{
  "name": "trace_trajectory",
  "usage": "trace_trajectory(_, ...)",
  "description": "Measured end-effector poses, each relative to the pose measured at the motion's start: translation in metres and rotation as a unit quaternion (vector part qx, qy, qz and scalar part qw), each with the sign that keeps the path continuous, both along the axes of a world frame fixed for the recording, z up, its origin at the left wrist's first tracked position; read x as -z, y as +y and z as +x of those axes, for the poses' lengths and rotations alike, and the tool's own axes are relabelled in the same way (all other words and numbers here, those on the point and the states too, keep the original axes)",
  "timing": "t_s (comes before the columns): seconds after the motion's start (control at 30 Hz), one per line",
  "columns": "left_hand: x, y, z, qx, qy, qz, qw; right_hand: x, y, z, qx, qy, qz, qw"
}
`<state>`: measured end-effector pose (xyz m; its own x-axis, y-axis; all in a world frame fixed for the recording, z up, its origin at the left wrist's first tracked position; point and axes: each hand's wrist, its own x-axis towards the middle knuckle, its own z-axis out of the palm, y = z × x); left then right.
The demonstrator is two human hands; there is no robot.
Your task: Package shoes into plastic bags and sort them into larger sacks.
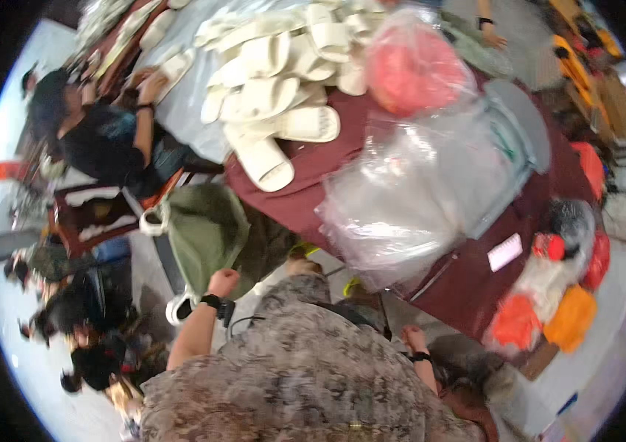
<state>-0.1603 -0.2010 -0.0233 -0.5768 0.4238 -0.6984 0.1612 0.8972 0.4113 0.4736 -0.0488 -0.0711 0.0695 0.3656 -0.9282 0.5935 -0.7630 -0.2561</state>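
My left hand [224,282] is closed with its fingers curled in, and I see nothing in it. It hangs beside an olive-green fabric piece with white curved ends [208,236], which looks like a chair. Low on the right, my right hand [414,338] is also curled closed, near the front edge of the table with a dark red cloth [372,177]. Nothing shows between its fingers, though they are small and slightly blurred. Both wrists wear dark bands. On the table lie a pile of cream slippers [276,81] and a stack of clear plastic bags [401,191].
A clear bag of pinkish-red items [420,62] and a grey plastic bin [523,125] are on the table. A small pale card [504,253] lies near its right edge. Bundled bags [541,295] stand at the right. A person in black [106,140] handles a slipper at the left.
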Motion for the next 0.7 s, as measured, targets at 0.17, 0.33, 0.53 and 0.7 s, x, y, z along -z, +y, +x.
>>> trace_trajectory(0.17, 0.026, -0.086, 0.107, -0.16, -0.192, -0.097, 0.963, 0.02, 0.031, 0.047, -0.104, -0.024, -0.167, 0.98)
trace_trajectory(0.33, 0.019, -0.096, 0.19, -0.208, -0.206, -0.061, 0.954, 0.014, 0.052, 0.07, -0.125, -0.006, -0.214, 0.969)
trace_trajectory(0.53, 0.002, -0.124, 0.25, -0.192, -0.143, -0.064, 0.969, 0.043, 0.104, 0.009, -0.317, 0.13, -0.213, 0.915)
trace_trajectory(0.7, -0.019, -0.141, 0.279, -0.224, -0.05, -0.086, 0.97, 0.064, 0.106, -0.201, -0.539, 0.232, -0.182, 0.789)
